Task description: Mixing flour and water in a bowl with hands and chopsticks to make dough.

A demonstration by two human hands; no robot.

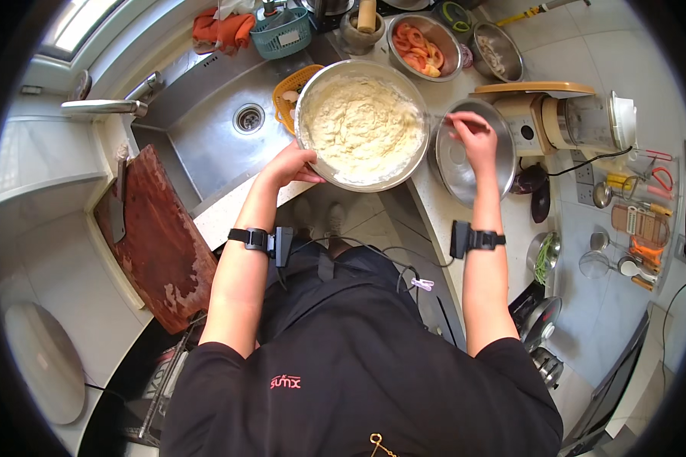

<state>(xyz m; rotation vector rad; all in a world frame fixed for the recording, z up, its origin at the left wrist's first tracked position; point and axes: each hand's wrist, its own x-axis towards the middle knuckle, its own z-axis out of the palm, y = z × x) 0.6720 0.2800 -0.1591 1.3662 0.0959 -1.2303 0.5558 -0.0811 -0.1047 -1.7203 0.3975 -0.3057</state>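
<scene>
A large metal bowl [307, 149] holds a pale, lumpy, floury dough [366, 125]. It sits at the inner corner of the counter, partly over the sink's edge. My left hand [294, 164] grips its near left rim, thumb on the side and fingers beneath. To the right, my right hand [475, 137] is above a second, wide metal bowl [460, 171], its fingers bent together near the dough bowl's right rim. A faint thin blur lies between those fingertips and the rim; whether I hold a utensil is unclear.
A steel sink [206, 120] lies left, an orange basket [283, 94] beside the dough bowl. A cleaver [118, 200] rests on a wooden board [160, 245]. Behind stand a mortar [361, 34] and a tomato bowl [423, 48]; right, a blender [583, 123] and eggplants [540, 200].
</scene>
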